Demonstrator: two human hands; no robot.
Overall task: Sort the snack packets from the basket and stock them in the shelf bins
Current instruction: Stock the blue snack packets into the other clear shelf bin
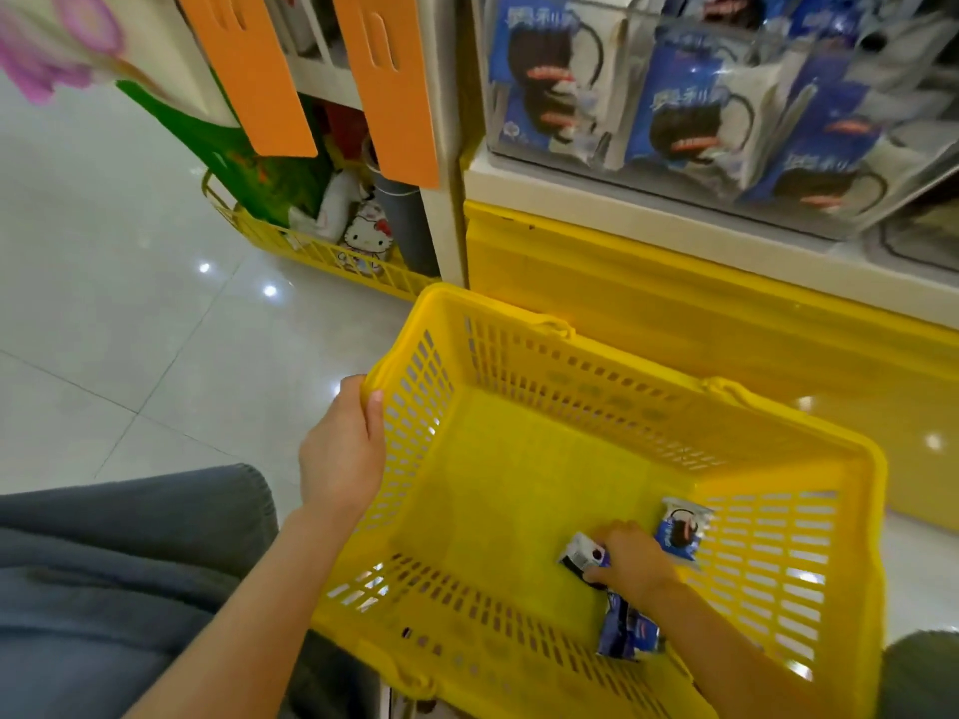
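A yellow plastic basket (519,324) sits tilted on the floor in front of the shelf. My left hand (340,448) grips its left rim. My right hand (630,560) is down inside the basket and pinches a blue and white snack packet (581,555). A second packet (682,531) lies just to the right of that hand, and a third (628,633) lies under my wrist. Above the basket, a clear shelf bin (726,96) holds several packets of the same blue kind.
The shelf's yellow base (648,282) runs behind the basket. At the left a low yellow wire crate (311,251) holds toys and a grey tube. Orange panels (394,85) hang above it. Glossy white floor tiles (129,303) spread to the left. My grey trouser leg (104,563) fills the lower left.
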